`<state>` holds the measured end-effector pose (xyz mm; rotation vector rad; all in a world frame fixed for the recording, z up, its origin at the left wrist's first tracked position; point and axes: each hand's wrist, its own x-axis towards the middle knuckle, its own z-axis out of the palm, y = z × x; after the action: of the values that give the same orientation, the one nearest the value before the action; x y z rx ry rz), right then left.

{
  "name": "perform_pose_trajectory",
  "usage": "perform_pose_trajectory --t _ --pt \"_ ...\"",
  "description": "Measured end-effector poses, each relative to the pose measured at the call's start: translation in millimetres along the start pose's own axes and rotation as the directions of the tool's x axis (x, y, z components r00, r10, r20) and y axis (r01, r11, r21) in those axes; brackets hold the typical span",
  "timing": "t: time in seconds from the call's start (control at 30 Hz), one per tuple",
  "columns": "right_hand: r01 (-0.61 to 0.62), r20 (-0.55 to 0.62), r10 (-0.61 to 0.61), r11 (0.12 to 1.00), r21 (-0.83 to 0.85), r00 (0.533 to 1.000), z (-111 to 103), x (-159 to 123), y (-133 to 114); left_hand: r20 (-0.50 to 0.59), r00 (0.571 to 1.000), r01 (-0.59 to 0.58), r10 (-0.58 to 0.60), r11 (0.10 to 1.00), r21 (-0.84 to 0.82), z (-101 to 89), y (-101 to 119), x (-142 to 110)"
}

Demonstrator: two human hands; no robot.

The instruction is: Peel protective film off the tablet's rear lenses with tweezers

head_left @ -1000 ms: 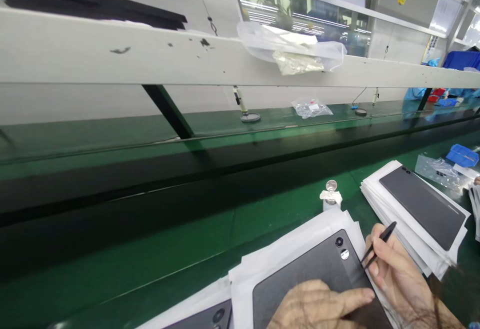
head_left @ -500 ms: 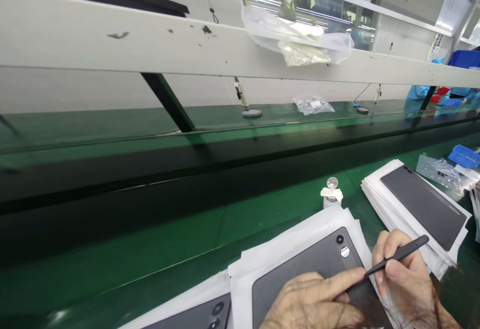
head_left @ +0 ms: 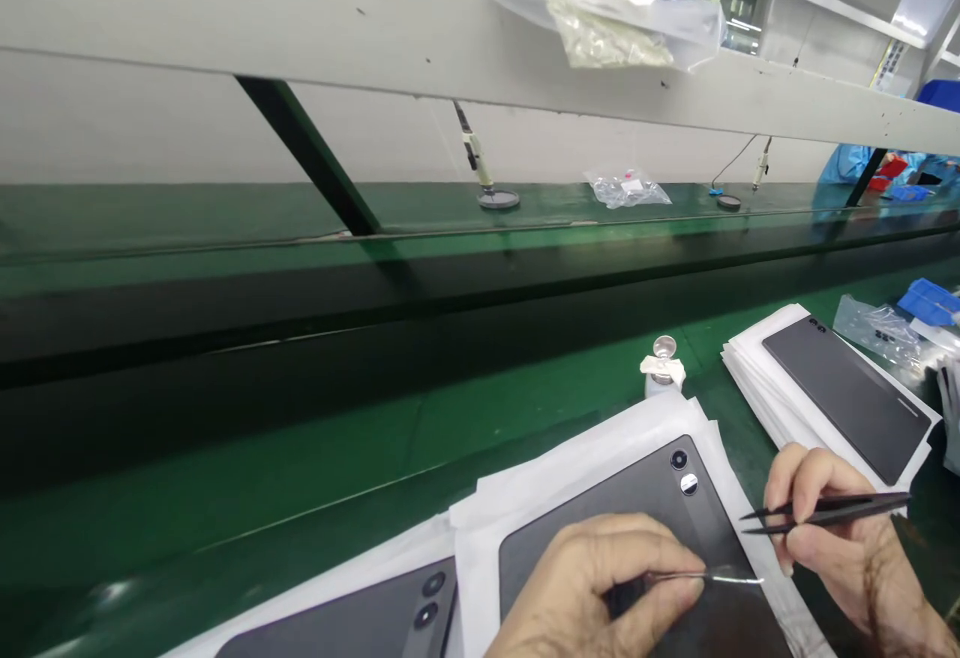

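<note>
A dark grey tablet back cover point(head_left: 600, 528) with two camera lenses lies on white foam sheets point(head_left: 570, 478) at the bottom centre. My left hand point(head_left: 592, 588) rests on it and pinches a thin clear film strip point(head_left: 731, 579) that sticks out to the right. My right hand point(head_left: 847, 548) is beside the cover's right edge and grips black tweezers point(head_left: 825, 511), whose tips point left toward the cover without touching it.
A second grey cover point(head_left: 847, 393) lies on a foam stack at right, a third point(head_left: 375, 623) at bottom left. A small bottle point(head_left: 663, 363) stands behind the covers. Plastic bags point(head_left: 877, 328), a blue tray point(head_left: 930, 300), the green conveyor point(head_left: 300, 418) and a white shelf beam point(head_left: 375, 38) lie beyond.
My left hand has closed on the thin film strip and lifted it from the cover. My right hand drew the tweezers off to the right and turned them level.
</note>
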<state>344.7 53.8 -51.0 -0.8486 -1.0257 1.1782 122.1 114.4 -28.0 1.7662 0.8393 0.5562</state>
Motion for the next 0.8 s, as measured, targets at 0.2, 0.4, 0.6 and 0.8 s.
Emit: perform_pose_trajectory --t 0.2,0.4,0.6,0.8 --pt "-0.018 0.093 0.04 0.975 -0.223 0.995 2 0 -26 -0.157 0.957 -0.243 0.244 0.97 0.024 8.4 -18 1" --pt "-0.022 0.12 0.071 0.929 -0.369 0.99 9 4 -33 -0.15 0.931 -0.312 0.332 0.939 0.142 8.8 -25 3" --pt "-0.033 0.106 0.079 0.924 -0.38 0.991 10 4 -33 -0.162 0.924 -0.324 0.345 0.935 0.146 9.6 -20 2" --pt "-0.029 0.093 0.069 0.925 -0.379 0.993 13 6 -33 -0.174 0.927 -0.315 0.332 0.942 0.119 12.7 -24 1"
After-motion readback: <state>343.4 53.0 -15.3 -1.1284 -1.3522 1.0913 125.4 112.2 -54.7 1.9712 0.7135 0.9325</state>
